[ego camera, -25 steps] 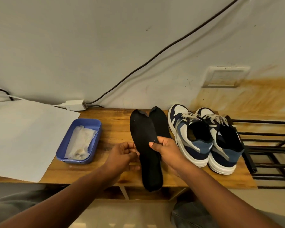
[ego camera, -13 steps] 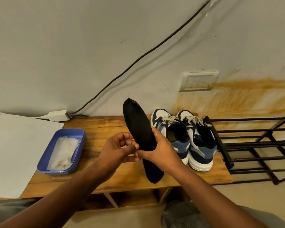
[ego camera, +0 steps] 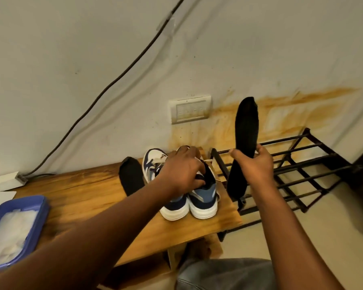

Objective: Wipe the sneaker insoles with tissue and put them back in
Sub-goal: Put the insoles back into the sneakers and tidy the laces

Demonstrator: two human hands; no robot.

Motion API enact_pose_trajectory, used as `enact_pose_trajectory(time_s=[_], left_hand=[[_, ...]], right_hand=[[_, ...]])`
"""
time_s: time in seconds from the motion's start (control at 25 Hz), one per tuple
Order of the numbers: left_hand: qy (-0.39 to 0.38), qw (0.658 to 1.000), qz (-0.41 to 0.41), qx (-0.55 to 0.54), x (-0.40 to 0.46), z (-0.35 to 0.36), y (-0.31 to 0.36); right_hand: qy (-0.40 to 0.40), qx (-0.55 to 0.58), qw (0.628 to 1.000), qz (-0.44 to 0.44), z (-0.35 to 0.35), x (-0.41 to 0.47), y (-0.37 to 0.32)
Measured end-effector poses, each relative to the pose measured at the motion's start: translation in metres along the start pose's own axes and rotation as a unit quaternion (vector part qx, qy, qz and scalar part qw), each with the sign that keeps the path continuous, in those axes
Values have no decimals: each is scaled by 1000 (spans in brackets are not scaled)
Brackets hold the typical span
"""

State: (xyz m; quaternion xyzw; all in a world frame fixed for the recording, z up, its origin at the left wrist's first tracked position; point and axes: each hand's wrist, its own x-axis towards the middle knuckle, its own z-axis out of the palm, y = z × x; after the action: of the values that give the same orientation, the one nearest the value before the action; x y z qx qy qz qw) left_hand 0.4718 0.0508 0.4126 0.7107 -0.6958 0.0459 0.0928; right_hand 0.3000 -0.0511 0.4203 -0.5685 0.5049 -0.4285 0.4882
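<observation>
Insole (ego camera: pixel 246 126) gripped upright, shoe rack (ego camera: pixel 298 164) behind, sneakers (ego camera: pixel 201 197) beside

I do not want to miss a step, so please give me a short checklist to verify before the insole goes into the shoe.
1. Right hand grips the held insole firmly: ok.
2. Left hand is at the right sneaker opening: ok.
3. Opening is held wide enough: cannot tell, hand covers it.
4. Held insole matches this shoe: cannot tell.
5. Second insole lies on the wooden table within reach: ok.
6. Insole tip points at the opening: not ok, it stands upright over the metal rack.
</observation>
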Motion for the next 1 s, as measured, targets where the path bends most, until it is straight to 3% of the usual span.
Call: enact_pose_trajectory(time_s=[0.16,0.4,0.6,0.72,0.88,1.0], left_hand=[[-76,982,-34,168,28,25,12],[-66,983,-24,171,34,34,8],[11,997,-65,30,43,15,-17],[71,990,-102,-63,44,-4,-20],[183,970,-84,-137,28,-65,-13],[236,961,-84,-120,-11,-113,-25]], right_hand=[[-49,-18,998,19,9,5,9],[-173,-89,979,60,19,4,27],[-176,-151,971,63,29,8,31],[-134,-152,978,47,23,5,20],[-90,-32,995,-5,9,-13,-11],[-131,62,988,-60,13,-48,-39]])
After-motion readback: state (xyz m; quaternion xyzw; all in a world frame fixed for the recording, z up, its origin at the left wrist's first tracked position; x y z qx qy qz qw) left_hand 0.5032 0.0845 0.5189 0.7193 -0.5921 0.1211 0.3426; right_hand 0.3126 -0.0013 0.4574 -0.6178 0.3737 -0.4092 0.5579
